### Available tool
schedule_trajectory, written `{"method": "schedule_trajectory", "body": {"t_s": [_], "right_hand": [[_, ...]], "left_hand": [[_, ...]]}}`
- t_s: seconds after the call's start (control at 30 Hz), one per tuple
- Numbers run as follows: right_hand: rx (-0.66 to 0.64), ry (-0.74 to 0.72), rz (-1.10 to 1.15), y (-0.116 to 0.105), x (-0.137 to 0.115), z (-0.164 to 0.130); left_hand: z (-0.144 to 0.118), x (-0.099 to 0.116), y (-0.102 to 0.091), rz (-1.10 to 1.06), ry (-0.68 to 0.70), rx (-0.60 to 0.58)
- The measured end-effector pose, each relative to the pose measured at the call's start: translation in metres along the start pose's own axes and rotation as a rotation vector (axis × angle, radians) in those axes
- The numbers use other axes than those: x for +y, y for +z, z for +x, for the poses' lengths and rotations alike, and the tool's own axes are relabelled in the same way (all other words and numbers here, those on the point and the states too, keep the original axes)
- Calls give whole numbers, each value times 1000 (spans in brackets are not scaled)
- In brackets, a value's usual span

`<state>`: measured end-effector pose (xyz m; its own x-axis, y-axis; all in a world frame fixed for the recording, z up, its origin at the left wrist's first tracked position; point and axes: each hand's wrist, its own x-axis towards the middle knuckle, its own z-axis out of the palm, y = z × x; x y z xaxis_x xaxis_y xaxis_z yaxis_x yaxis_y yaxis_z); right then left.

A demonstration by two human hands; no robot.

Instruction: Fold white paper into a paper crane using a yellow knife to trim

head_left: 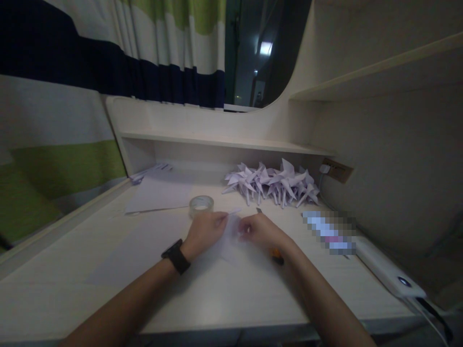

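Observation:
Both my hands meet over the middle of a pale wooden desk [108, 289], pinching a small piece of pale lilac paper [231, 237] between them. My left hand [203, 231], with a black watch on its wrist, grips the paper's left edge. My right hand [261, 231] grips its right side. A roll of clear tape [201, 204] lies just beyond my left hand. Under my right wrist pokes out an orange-handled tool [277, 256], mostly hidden.
A heap of folded lilac paper cranes [275, 184] sits at the back right, under a low shelf. Flat paper sheets [159, 193] lie at the back left. A white power bank [387, 270] with a cable lies along the right edge. Striped curtain hangs at left.

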<state>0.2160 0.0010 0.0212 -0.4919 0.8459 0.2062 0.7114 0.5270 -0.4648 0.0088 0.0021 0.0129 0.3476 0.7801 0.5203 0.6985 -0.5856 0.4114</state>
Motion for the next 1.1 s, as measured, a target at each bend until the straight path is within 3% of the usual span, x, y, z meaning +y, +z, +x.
{"method": "schedule_trajectory", "body": {"t_s": [0.1,0.3,0.53,0.63,0.77,1.1], "right_hand": [[-13,-2,71,1,0,0],[18,-29,83,10,-2,1],[170,-122,-28,19,-9,0],[239,-133,-72,21,-10,0],[316,-138,-101,21,-9,1],[458,-117,-104,29,0,5]], "left_hand": [[2,1,4,-143,-82,-44],[6,-4,9,-564,-410,-67],[6,-4,7,-804,-553,-2],[5,-7,9,-951,-565,11],[4,-12,12,-1065,-479,1],[8,-14,15,-860,-382,27]]}}
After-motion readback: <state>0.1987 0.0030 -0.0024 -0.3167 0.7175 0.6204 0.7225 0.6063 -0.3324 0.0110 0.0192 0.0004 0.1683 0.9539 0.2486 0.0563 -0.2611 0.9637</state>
